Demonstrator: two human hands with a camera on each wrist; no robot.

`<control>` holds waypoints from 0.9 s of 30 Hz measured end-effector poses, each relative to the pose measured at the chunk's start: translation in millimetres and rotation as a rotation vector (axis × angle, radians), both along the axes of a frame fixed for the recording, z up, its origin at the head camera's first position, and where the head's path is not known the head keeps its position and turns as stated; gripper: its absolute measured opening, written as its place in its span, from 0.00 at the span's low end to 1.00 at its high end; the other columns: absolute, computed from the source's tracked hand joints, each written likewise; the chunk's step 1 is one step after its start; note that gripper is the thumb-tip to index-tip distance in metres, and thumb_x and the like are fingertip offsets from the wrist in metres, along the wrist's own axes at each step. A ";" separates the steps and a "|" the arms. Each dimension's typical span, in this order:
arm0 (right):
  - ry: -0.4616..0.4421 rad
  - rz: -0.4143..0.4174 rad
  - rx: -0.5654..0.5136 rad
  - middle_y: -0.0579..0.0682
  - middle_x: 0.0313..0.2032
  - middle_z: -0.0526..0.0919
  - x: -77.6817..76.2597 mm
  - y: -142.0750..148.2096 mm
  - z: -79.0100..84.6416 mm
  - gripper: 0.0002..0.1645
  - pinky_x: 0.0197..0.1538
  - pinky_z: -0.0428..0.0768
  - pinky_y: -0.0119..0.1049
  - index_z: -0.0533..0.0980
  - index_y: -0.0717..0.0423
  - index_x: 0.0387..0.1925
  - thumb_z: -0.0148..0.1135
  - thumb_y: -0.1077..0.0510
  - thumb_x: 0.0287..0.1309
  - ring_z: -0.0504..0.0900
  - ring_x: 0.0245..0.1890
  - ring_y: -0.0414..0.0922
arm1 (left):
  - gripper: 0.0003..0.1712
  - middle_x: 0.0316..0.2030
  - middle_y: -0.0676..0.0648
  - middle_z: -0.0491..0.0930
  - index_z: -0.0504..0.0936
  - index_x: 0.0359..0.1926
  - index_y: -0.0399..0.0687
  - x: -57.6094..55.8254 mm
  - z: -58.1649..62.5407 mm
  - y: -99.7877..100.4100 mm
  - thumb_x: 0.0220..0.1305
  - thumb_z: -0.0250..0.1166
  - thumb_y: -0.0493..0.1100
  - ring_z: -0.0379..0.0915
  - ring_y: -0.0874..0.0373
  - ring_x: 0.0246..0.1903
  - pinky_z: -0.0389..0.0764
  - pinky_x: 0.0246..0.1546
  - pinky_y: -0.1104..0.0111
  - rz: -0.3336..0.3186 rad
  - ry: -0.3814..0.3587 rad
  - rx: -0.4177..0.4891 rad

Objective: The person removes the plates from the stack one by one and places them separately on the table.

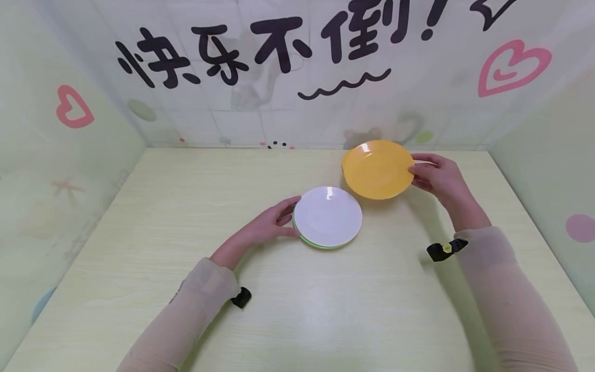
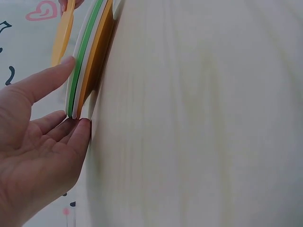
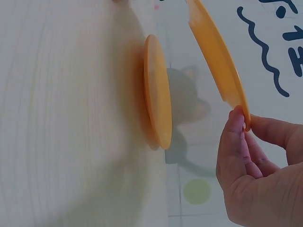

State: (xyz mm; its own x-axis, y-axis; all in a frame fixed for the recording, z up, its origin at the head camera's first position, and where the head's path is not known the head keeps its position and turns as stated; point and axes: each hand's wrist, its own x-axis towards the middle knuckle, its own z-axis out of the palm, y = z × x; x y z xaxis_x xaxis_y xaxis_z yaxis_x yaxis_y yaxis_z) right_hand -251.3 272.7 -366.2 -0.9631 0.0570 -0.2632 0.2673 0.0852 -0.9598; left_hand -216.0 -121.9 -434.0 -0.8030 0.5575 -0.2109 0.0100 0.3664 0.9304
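Note:
My right hand [image 1: 437, 175] pinches the right rim of an orange plate [image 1: 378, 169], thumb on top and fingers beneath, holding it raised above the table. Under it, a second orange plate [image 3: 158, 92] lies on the table near the back wall, mostly hidden in the head view. Left of these stands a stack of plates with a white plate [image 1: 327, 217] on top. The left wrist view shows the green plate [image 2: 81, 61] below that, then a pale one, and an orange plate [image 2: 97, 52] at the bottom. With thumb and fingers spread, my left hand [image 1: 269, 223] touches the stack's left edge.
The pale wooden table [image 1: 297, 299] is enclosed by a back wall [image 1: 223, 119] with black characters and side walls. Dark camera straps sit on both sleeves. Shadows of the right arm fall on the table.

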 end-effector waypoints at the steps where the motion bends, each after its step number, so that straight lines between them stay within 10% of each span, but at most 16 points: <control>1: 0.004 -0.008 0.007 0.31 0.29 0.86 -0.1 2.2 -0.4 0.20 0.39 0.87 0.22 0.72 0.50 0.58 0.63 0.57 0.66 0.86 0.30 0.31 | 0.51 0.79 0.43 0.49 0.48 0.79 0.43 0.2 0.1 -0.1 0.62 0.68 0.32 0.46 0.49 0.79 0.59 0.78 0.62 0.002 -0.002 -0.003; 27: -0.107 -0.390 -0.208 0.40 0.35 0.80 -8.4 44.9 -16.1 0.18 0.38 0.88 0.23 0.69 0.46 0.48 0.65 0.63 0.62 0.85 0.28 0.34 | 0.51 0.79 0.44 0.49 0.49 0.78 0.44 -0.4 -0.3 -0.8 0.62 0.69 0.32 0.46 0.50 0.79 0.60 0.78 0.61 0.005 -0.011 0.004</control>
State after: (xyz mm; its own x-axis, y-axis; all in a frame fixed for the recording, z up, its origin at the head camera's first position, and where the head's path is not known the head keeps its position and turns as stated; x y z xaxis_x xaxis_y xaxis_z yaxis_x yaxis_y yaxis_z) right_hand -259.7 317.6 -382.3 -0.8470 0.3455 -0.4041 0.3397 -0.2331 -0.9112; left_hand -216.4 -122.7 -434.4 -0.8034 0.5543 -0.2175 -0.0018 0.3629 0.9318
